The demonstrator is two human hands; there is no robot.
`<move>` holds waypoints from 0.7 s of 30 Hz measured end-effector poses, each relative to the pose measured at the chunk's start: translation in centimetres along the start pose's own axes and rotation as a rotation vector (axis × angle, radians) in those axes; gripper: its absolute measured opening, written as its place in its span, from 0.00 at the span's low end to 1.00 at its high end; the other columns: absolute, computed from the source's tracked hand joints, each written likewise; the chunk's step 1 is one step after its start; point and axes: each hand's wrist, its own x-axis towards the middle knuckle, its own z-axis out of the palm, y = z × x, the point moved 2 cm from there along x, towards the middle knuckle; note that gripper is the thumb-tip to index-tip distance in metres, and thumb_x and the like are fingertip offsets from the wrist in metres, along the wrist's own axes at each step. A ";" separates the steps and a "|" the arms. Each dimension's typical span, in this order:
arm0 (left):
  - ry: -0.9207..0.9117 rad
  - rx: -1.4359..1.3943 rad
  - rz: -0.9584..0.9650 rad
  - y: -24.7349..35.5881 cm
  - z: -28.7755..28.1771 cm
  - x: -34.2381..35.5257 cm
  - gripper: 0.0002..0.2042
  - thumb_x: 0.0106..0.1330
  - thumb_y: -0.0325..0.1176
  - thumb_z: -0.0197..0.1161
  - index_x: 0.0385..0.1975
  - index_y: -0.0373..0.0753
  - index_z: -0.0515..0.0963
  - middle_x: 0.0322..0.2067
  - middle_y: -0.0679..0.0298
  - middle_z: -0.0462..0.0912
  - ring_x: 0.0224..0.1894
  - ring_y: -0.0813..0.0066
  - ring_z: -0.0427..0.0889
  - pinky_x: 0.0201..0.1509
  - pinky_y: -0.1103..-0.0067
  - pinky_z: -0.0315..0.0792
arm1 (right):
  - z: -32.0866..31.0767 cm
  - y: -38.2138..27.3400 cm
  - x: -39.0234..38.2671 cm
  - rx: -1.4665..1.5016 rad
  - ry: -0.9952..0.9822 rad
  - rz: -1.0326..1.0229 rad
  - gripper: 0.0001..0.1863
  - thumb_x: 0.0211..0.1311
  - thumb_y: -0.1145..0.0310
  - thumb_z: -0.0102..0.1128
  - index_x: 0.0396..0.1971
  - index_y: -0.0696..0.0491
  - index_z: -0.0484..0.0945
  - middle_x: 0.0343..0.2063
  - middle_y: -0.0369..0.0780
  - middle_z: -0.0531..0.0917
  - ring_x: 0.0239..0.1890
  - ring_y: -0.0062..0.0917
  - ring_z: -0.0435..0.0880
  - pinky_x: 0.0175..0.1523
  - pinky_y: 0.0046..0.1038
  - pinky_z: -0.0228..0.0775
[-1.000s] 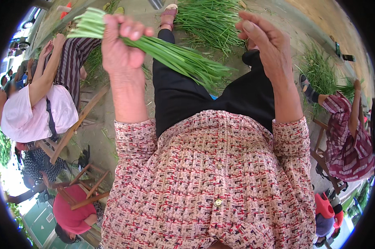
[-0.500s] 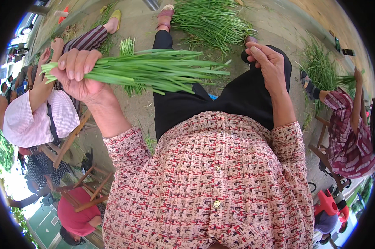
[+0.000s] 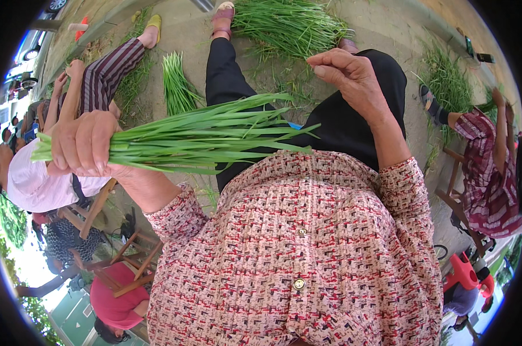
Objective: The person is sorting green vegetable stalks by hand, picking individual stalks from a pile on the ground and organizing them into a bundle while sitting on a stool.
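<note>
My left hand (image 3: 86, 143) is wrapped round a bunch of garlic chives (image 3: 197, 141), holding it near its pale cut ends. The long green leaves fan out to the right, above my lap. Raised over my right thigh, my right hand (image 3: 356, 83) is bent in a pinch, thumb and forefinger close together. Whether anything thin is between those fingertips I cannot make out. On the ground beyond the held bunch lies a smaller bundle of chives (image 3: 179, 86). A big heap of chives (image 3: 290, 26) spreads between my feet.
At the left sits a person in a pale striped top (image 3: 36, 173), at the right one in dark red checks (image 3: 491, 184). A loose green pile (image 3: 448, 86) lies by that person's sandal. Wooden stools (image 3: 131, 262) stand at the lower left, near a person in pink (image 3: 116, 297).
My left hand has brought the bunch down and closer to my body, slightly left. My right hand has moved up and left. The small bundle on the ground now shows fully.
</note>
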 end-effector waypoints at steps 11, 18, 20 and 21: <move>0.122 -0.040 0.049 1.8 -0.9 -0.7 0.14 0.53 0.30 0.68 0.26 0.40 0.66 0.12 0.72 0.70 0.10 0.85 0.67 0.17 0.86 0.67 | 2.8 -0.3 -0.1 0.087 -0.152 -0.022 0.11 0.61 0.67 0.59 0.37 0.59 0.82 0.28 0.35 0.79 0.31 0.16 0.74 0.38 0.21 0.67; 0.322 0.095 0.052 1.8 -1.9 -0.7 0.12 0.53 0.31 0.69 0.18 0.45 0.70 0.11 0.75 0.67 0.13 0.84 0.66 0.25 0.85 0.66 | 2.3 -0.1 0.0 0.173 -0.084 0.110 0.15 0.63 0.62 0.57 0.40 0.58 0.82 0.31 0.34 0.82 0.34 0.14 0.76 0.39 0.18 0.67; 0.449 0.110 0.112 2.7 -2.5 -1.5 0.12 0.53 0.31 0.69 0.19 0.44 0.69 0.12 0.75 0.66 0.15 0.83 0.65 0.28 0.83 0.63 | 1.4 -0.4 -0.2 0.204 0.003 0.141 0.15 0.61 0.62 0.59 0.39 0.58 0.82 0.30 0.34 0.83 0.33 0.15 0.78 0.37 0.18 0.68; 0.464 0.065 0.093 3.3 -3.0 -1.8 0.12 0.54 0.33 0.68 0.21 0.43 0.68 0.13 0.75 0.63 0.17 0.81 0.63 0.31 0.80 0.60 | 0.8 0.0 -0.5 0.187 0.039 0.211 0.15 0.62 0.60 0.57 0.39 0.57 0.82 0.31 0.33 0.83 0.31 0.13 0.78 0.33 0.17 0.66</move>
